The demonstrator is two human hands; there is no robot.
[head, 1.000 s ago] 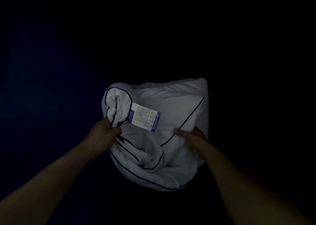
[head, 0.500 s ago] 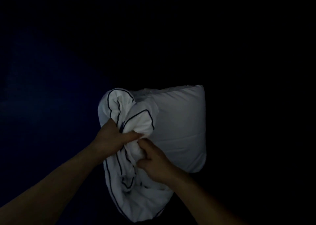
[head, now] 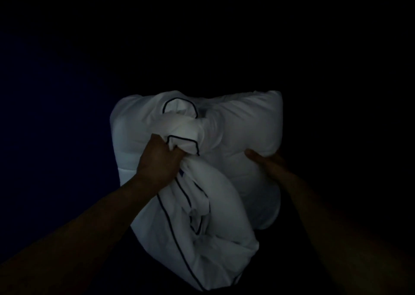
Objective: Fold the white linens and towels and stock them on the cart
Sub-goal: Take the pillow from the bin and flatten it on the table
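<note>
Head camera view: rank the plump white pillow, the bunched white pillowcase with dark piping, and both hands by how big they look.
1. plump white pillow and bunched white pillowcase with dark piping: too alike to rank; the pillowcase overlaps the pillow.
2. left hand, gripping the pillowcase.
3. right hand, partly hidden behind the pillow.

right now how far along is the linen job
Done: nothing folded or stocked shows, and the surroundings are too dark to make out. In hand: the left hand grips the bunched white cover with dark piping, and the right hand holds the pillow by its side. Left: all the folding and stocking, by the look of it.
</note>
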